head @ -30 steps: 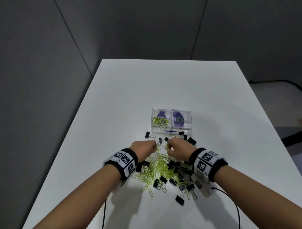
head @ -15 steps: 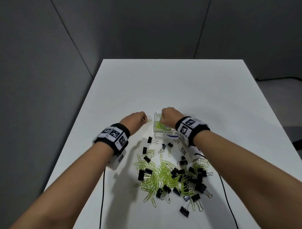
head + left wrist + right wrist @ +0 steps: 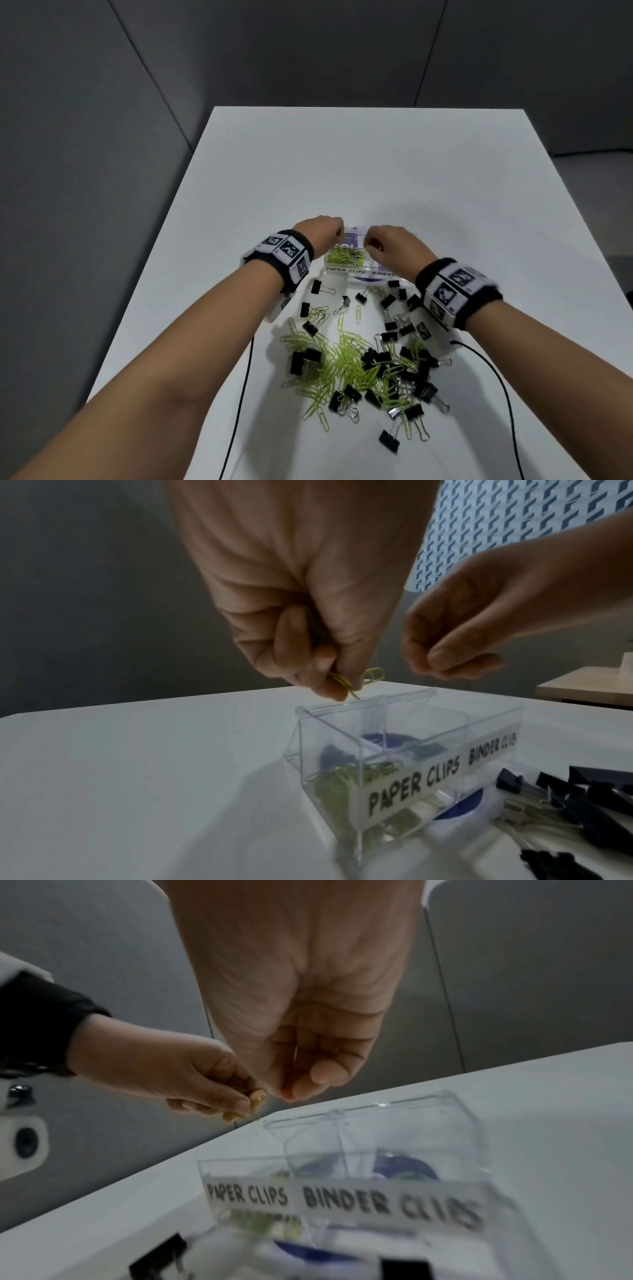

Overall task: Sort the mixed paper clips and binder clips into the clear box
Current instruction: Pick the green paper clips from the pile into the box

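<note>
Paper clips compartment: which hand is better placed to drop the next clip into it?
Left. The left hand pinches green paper clips just above the far rim of the clear box, on its "PAPER CLIPS" side. The right hand hovers beside it, fingers curled, with no clip visible.

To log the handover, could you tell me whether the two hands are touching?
Apart: the left wrist view shows wall between the left hand and right hand.
</note>
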A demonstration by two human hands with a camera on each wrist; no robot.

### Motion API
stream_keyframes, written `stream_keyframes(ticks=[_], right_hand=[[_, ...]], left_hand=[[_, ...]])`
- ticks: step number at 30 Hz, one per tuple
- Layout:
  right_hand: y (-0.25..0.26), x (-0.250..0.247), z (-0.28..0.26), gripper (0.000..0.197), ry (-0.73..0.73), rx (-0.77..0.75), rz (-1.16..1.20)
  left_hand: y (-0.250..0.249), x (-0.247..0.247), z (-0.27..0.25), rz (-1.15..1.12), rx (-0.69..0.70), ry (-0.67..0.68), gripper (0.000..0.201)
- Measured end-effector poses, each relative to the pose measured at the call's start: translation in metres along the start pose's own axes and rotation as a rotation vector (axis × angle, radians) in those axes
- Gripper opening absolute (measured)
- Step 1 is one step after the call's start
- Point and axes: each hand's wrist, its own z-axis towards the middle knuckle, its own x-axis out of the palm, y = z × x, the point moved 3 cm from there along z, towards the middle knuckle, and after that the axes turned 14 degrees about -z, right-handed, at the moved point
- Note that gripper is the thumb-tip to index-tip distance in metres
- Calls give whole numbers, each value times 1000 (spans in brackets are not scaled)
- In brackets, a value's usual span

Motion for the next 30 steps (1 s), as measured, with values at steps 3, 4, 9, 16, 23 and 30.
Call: stream_keyframes(ticks=[3, 4, 9, 16, 23, 30], right_hand=[[-17, 14, -26, 16, 59, 20, -43], [-23, 21, -33, 17, 85, 25, -81], [-36, 46, -58, 22, 91, 55, -206], [-39, 69, -72, 25, 55, 77, -370], [-34, 80, -87, 24, 99, 71, -294], [-31, 75, -91, 20, 82, 38, -338]], left_hand=[[-11, 7, 6, 32, 43, 21, 22], [-14, 8, 7, 33, 54, 23, 23], [-25, 12, 0, 90, 118, 1, 29], [-49, 74, -28, 242, 385, 87, 29], [-28, 115, -42, 229, 260, 80, 43], [-12, 110, -46, 58, 170, 3, 29]])
